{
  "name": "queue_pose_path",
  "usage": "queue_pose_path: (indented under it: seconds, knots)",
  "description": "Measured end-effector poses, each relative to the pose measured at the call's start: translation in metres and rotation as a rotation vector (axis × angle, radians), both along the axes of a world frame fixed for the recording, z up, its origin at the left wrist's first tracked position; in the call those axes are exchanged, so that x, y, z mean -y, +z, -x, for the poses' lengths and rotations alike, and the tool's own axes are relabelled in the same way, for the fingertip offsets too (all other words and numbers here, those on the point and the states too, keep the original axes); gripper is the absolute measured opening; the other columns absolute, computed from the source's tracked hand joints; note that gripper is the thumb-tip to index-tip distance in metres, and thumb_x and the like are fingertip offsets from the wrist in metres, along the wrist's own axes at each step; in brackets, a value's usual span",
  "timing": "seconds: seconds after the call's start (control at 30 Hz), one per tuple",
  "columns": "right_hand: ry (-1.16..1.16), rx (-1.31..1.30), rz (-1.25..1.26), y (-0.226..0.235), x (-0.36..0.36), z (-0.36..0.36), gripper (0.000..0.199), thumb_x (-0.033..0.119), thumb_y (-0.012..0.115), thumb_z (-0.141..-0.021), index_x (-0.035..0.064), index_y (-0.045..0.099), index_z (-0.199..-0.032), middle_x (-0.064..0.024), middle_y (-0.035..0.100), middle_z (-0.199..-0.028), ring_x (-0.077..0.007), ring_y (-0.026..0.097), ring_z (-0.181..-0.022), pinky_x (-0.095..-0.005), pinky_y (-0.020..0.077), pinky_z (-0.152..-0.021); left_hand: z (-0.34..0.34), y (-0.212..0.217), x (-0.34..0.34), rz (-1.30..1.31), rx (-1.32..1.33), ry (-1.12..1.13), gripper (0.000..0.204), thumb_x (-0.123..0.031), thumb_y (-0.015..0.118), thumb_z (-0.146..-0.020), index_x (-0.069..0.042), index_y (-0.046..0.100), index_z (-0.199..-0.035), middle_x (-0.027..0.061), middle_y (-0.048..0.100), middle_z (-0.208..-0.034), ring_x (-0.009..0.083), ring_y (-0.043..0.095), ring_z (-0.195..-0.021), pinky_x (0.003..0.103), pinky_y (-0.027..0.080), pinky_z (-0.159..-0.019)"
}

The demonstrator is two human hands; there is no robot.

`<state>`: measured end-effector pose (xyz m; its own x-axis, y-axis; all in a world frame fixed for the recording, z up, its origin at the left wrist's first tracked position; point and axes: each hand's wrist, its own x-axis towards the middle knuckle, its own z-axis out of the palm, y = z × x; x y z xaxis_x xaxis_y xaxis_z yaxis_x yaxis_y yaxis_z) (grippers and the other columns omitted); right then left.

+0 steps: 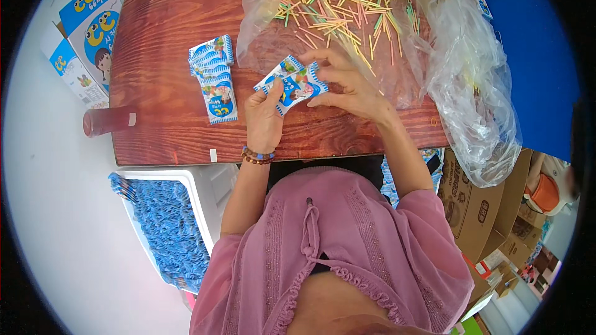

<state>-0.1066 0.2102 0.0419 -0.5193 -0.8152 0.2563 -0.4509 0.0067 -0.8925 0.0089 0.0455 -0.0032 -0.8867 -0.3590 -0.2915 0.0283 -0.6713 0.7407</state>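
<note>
My left hand (264,115) is closed on small blue-and-white printed packets (303,89), its thumb pressing on top. At least two of them overlap at different angles above the table. The fingers of my right hand (347,87) curve round the right end of these packets, thumb at the lower edge and fingertips at the upper one. Part of their contact is hidden. Left of my hands, several matching packets (218,96) lie overlapped in a column on the wooden table (167,111).
Thin pastel sticks (347,6) lie heaped on clear plastic sheeting (472,80) at the far side. A reddish cylindrical container (105,121) and printed boxes (93,37) stand left. Below, a white bin (195,195) holds many blue packets. Cardboard boxes (472,205) sit at right.
</note>
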Motion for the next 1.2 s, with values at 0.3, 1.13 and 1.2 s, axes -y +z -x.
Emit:
queue_pose_path:
  seconds: [0.3, 1.13, 1.2]
  knots:
    - [0.139, -0.057, 0.062, -0.016, 0.005, -0.002, 0.031, 0.014, 0.07, -0.079, 0.014, 0.068, -0.109, -0.0058, 0.047, -0.138, -0.0281, 0.04, -0.129, -0.04, 0.0326, -0.106, 0.002, 0.003, -0.006, -0.128, 0.002, -0.038, 0.018, -0.013, 0.054, -0.095, 0.001, 0.064, -0.102, 0.0079, 0.067, -0.101, 0.0125, 0.064, -0.089, 0.028, 0.053, -0.078]
    - [-0.537, -0.873, -0.556, -0.042, -0.043, 0.225, 0.04, 0.006, 0.062, -0.076, 0.0136, 0.063, -0.115, -0.0114, 0.056, -0.117, -0.0302, 0.051, -0.111, -0.0413, 0.0423, -0.092, -0.043, -0.037, -0.008, 0.314, 0.089, 0.155, 0.017, -0.012, 0.056, -0.094, 0.002, 0.064, -0.091, -0.0013, 0.062, -0.084, 0.0038, 0.054, -0.073, 0.021, 0.044, -0.064]
    - [-0.478, -0.991, -0.622, -0.04, -0.036, 0.231, 0.047, 0.005, 0.062, -0.075, 0.0165, 0.06, -0.12, -0.0097, 0.052, -0.125, -0.0299, 0.046, -0.118, -0.0428, 0.0397, -0.097, -0.046, -0.041, -0.004, 0.319, 0.066, 0.146, 0.017, -0.012, 0.055, -0.095, 0.002, 0.064, -0.094, 0.002, 0.065, -0.089, 0.0064, 0.059, -0.077, 0.023, 0.049, -0.069]
